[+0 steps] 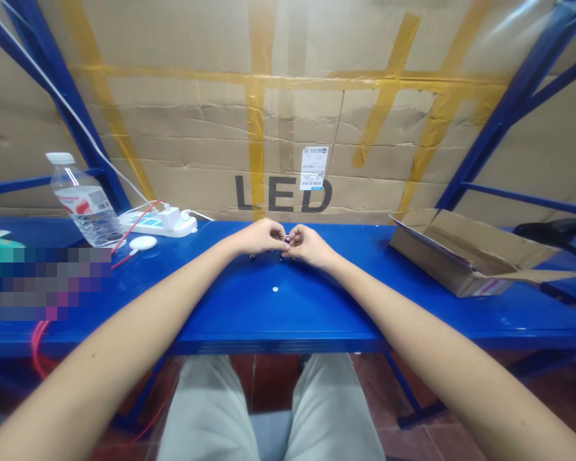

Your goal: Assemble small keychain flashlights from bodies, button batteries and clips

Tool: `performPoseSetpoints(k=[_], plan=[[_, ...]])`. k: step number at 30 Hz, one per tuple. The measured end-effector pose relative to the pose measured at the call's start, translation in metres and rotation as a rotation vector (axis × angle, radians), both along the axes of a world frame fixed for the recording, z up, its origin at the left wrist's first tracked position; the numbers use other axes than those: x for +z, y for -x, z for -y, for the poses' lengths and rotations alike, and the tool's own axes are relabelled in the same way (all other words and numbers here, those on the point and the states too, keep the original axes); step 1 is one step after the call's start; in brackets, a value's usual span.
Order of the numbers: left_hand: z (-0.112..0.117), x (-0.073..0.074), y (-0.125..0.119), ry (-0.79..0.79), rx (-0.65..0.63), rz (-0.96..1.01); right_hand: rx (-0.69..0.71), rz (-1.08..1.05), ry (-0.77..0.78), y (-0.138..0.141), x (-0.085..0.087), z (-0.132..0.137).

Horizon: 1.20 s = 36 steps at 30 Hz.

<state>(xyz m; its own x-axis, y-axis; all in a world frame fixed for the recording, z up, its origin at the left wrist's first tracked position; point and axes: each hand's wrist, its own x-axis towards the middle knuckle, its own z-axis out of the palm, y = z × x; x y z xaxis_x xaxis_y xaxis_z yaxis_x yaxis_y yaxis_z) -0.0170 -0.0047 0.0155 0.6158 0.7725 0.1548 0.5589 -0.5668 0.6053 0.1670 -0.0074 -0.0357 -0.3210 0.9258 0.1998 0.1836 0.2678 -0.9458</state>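
Above the back half of the blue table [249, 314], my two hands meet with their fingertips nearly touching. My left hand [263, 237] is closed in a pinch, thumb pointing right. Opposite it, my right hand [311, 246] is curled closed, its thumb and fingers pressed together. Between them is a small dark purple object [282, 258] with light spots, mostly covered by the fingers; its kind cannot be made out. A tiny yellowish bit shows under my left hand. Nearer to me, a small white round spot [275, 289] is on the tabletop.
At the right stands an open cardboard box [432, 259]. On the left are a water bottle [89, 208], a white power strip [144, 223] with plugs, a white round item [143, 243] and a red cable [39, 346]. A large cardboard sheet [196, 141] backs the table between blue posts.
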Motion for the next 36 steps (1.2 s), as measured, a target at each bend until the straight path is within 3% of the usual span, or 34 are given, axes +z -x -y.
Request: performPoseSetpoints(k=[4, 7, 10, 13, 17, 21, 25, 27, 33, 36], plan=[[-0.008, -0.001, 0.005, -0.004, -0.029, 0.068, -0.017, -0.025, -0.1, 0.002, -0.002, -0.004], [-0.015, 0.001, 0.012, -0.026, 0.017, 0.22, -0.049, 0.018, -0.219, -0.001, -0.001, -0.004], [-0.022, 0.005, 0.021, 0.045, 0.123, 0.502, -0.054, 0.316, -0.455, 0.0, 0.002, 0.002], [-0.028, 0.007, 0.028, 0.129, 0.252, 0.749, 0.074, 0.639, -0.763, 0.014, 0.003, 0.011], [-0.034, 0.007, 0.033, 0.207, 0.342, 0.891, 0.212, 0.793, -0.971, 0.043, -0.003, 0.011], [-0.036, 0.005, 0.034, 0.243, 0.359, 0.925, 0.291, 0.837, -0.909, 0.054, -0.007, 0.002], [-0.034, 0.0, 0.032, 0.247, 0.321, 0.908, 0.26, 0.748, -0.793, 0.044, -0.002, 0.004], [-0.034, -0.004, 0.03, 0.24, 0.288, 0.887, 0.187, 0.645, -0.731, 0.034, 0.004, 0.007], [-0.031, -0.016, 0.018, 0.159, 0.222, 0.657, -0.23, 0.211, -0.543, -0.007, 0.026, 0.006], [-0.024, -0.016, 0.009, 0.107, 0.179, 0.557, -0.208, 0.058, -0.43, -0.018, 0.031, -0.001]])
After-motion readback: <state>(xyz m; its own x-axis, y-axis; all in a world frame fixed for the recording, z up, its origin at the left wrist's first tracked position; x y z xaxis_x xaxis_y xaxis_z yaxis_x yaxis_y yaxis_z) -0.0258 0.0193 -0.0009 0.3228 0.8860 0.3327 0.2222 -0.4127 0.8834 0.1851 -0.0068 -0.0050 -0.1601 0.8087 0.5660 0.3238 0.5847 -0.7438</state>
